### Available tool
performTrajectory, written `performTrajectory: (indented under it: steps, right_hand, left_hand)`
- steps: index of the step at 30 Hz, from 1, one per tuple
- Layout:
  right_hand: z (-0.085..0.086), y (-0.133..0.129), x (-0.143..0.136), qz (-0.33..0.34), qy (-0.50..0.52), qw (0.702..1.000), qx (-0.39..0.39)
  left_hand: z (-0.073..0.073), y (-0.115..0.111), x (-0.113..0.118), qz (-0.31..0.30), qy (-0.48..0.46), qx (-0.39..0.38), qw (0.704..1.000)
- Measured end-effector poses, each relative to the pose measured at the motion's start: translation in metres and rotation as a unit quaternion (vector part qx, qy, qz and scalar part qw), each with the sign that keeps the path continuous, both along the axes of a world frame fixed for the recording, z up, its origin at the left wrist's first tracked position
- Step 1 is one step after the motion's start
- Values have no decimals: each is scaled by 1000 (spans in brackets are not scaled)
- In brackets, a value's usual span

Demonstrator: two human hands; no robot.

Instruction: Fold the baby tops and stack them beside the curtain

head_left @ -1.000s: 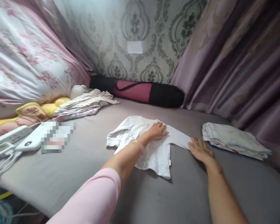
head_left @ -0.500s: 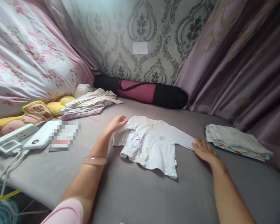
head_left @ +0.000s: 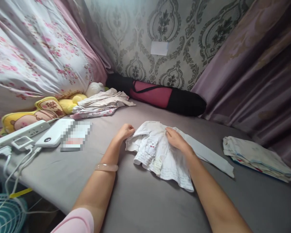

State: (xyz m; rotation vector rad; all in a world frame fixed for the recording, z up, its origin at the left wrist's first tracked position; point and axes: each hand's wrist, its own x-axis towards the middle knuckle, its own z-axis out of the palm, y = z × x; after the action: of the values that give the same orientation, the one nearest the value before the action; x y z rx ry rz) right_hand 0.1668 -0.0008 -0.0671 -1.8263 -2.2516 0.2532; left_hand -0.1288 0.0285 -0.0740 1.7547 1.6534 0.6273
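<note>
A small white long-sleeved baby shirt (head_left: 150, 152) lies front up on the grey bed sheet, with a bear picture on its front. My left hand (head_left: 126, 131) is closed at the edge of the sleeve on the left, its fingertips partly hidden. My right hand (head_left: 176, 139) pinches the shirt's front just below the collar and covers part of the chest. From under my right forearm the other sleeve stretches out flat to the right.
Folded clothes (head_left: 259, 158) lie at the right, and a looser pile of clothes (head_left: 102, 103) at the back left. A black and maroon bag (head_left: 155, 94) lies along the wall. On the left are a power strip (head_left: 21, 137), a white power bank (head_left: 54, 132) and a yellow cushion (head_left: 34, 116). A fan (head_left: 6, 213) stands below the edge.
My right hand has left the right sleeve's cuff and moved left to the shirt's front, taking hold there. The right sleeve now lies free. The camera view has turned slightly left.
</note>
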Motion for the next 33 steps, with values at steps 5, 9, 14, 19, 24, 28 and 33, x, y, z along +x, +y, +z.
performTrajectory:
  steps: [5, 9, 14, 19, 24, 28, 33]
  right_hand:
    - [-7, 30, -70, 38, 9, 999, -18]
    - [-15, 41, -87, -3, 10, 1000, -21]
    - [-32, 37, -93, -50, 6, 999, -13]
    - [-37, 33, -94, -40, 0, 999, 14]
    - [-36, 32, -93, -40, 6, 999, 19]
    - [-34, 30, -90, -30, -2, 1000, 1]
    - [-33, 29, -87, -15, -7, 1000, 0]
  left_hand:
    - [4, -4, 2, -19, -18, -12, 1000]
    - [7, -4, 8, -6, -85, -52, 995]
    - [10, -6, 21, 50, -211, -166, 962]
    - [3, -9, 32, -9, -224, -196, 955]
    - [-3, -13, 40, -24, -170, -137, 975]
    - [-2, -16, 49, -21, -105, -59, 992]
    - [-6, -16, 57, -48, -142, -42, 988]
